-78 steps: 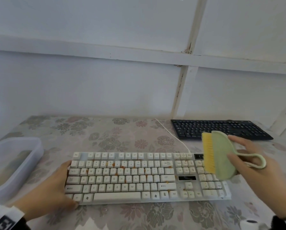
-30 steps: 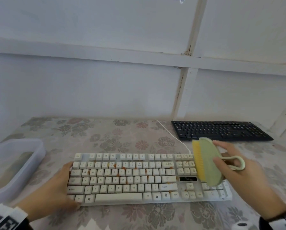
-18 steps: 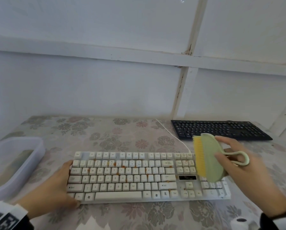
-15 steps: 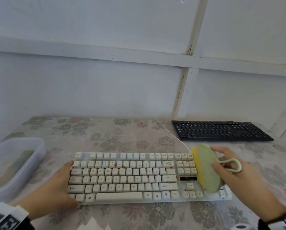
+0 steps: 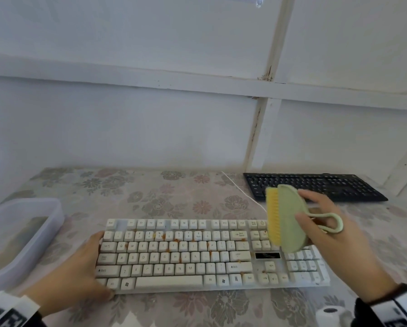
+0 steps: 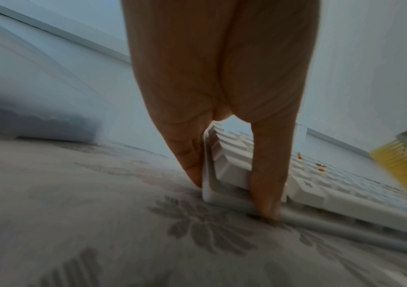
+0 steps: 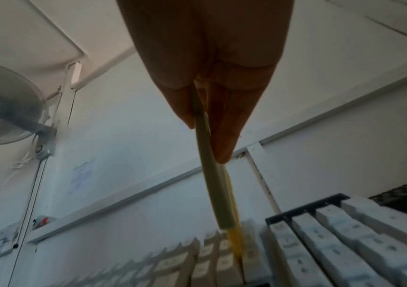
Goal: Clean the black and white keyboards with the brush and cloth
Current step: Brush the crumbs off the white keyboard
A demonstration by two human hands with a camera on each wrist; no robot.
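"How far along is it?"

"Barely begun, I'd say. The white keyboard (image 5: 211, 253), near centre, carries orange crumbs (image 5: 167, 237). The brush (image 5: 286, 218) is at its right end, gripped in the right hand (image 5: 334, 241)."

"And the left hand (image 5: 79, 267)?"

"Straight fingers brace the left end. The black keyboard (image 5: 315, 186), far right, waits. No cloth in sight."

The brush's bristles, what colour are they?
Yellow bristles on a pale green brush, clearest in the head view.

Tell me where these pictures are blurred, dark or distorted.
Head view: even light; wall beams bow from the wide lens; the right hand and green brush are slightly smeared. Left wrist view: the left hand is shaded, the near tablecloth soft. Right wrist view: the hand is dark against the bright wall; the white keyboard looks soft.
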